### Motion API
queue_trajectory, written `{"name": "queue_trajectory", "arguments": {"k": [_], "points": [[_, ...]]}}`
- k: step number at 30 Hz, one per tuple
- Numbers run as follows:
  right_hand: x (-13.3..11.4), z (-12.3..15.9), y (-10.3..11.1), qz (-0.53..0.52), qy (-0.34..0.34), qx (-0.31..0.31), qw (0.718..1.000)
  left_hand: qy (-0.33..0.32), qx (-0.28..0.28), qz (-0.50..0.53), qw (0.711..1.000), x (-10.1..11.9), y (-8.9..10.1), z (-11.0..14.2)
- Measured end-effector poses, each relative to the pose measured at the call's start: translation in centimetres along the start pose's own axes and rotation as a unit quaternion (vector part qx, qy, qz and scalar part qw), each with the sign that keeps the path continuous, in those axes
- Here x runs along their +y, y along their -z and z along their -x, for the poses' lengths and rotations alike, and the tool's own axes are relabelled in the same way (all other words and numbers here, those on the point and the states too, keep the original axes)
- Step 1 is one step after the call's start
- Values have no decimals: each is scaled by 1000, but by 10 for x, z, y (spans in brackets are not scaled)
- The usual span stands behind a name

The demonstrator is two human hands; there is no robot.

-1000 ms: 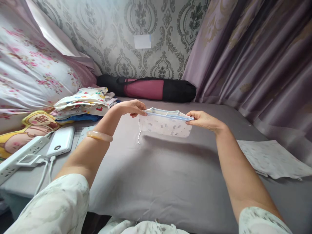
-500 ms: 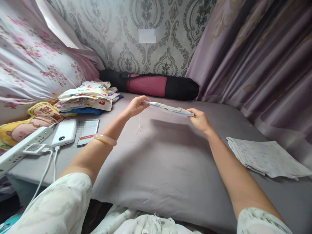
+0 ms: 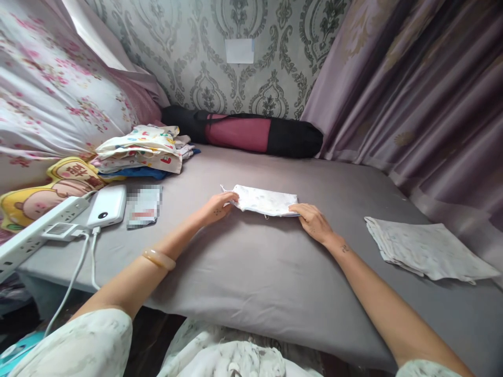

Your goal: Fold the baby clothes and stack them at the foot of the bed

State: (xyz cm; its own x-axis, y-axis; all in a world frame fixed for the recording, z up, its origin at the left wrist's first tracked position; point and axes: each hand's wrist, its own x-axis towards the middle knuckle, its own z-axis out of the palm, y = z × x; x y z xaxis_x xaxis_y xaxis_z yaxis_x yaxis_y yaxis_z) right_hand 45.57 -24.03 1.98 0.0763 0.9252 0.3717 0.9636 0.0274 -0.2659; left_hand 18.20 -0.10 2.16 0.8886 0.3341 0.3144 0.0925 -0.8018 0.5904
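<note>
A small folded white cloth garment [image 3: 267,201], faintly patterned with a bluish edge, is at the middle of the grey bed sheet [image 3: 251,272]. My left hand [image 3: 218,206] pinches its left end between thumb and fingers, where a bit of string sticks out. At the right end, my right hand [image 3: 313,222] grips the near corner, its fingers bent over the edge. The cloth looks low, at or just over the sheet; whether it fully rests there I cannot tell.
Another folded pale cloth [image 3: 428,248] lies at the right. On the left are a stack of folded clothes [image 3: 143,149], a phone [image 3: 144,207], a white power bank [image 3: 108,204], a power strip [image 3: 35,238] and a yellow cushion [image 3: 58,191]. A black and maroon long bag [image 3: 239,133] lies along the wall.
Both hands have brought the folded cloth down from the air toward the sheet. It was seen nearly edge-on; now its broad patterned face shows.
</note>
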Motion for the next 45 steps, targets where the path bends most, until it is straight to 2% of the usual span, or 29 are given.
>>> {"name": "queue_trajectory", "arguments": {"k": [6,9,13,15,19,22,27,30,34,41,45], "points": [[-8,13,0,19,5,-55,998,19,-31,-158,987,3,-1,14],[-9,11,2,14,-14,-76,997,33,-46,-178,982,8,1,13],[-23,-11,-2,4,-67,-41,997,67,5,-187,980,26,-6,-7],[-38,-28,-7,10,-99,-27,995,57,32,-192,979,39,-15,-21],[-67,-58,-23,34,-118,-67,990,36,1,-230,972,59,-39,-45],[-77,-69,-34,53,-132,-90,986,52,-28,-257,965,56,-54,-55],[-73,-71,-49,41,-156,-112,981,72,-65,-254,962,33,-68,-56],[-70,-70,-54,30,-164,-118,979,77,-75,-245,964,28,-70,-55],[-69,-71,-56,26,-168,-127,977,83,-91,-244,962,31,-68,-55],[-65,-77,-40,-5,-175,-183,968,75,-110,-248,960,36,-55,-64],[-62,-78,-34,36,-166,-152,974,43,-89,-244,965,39,-51,-67]]}}
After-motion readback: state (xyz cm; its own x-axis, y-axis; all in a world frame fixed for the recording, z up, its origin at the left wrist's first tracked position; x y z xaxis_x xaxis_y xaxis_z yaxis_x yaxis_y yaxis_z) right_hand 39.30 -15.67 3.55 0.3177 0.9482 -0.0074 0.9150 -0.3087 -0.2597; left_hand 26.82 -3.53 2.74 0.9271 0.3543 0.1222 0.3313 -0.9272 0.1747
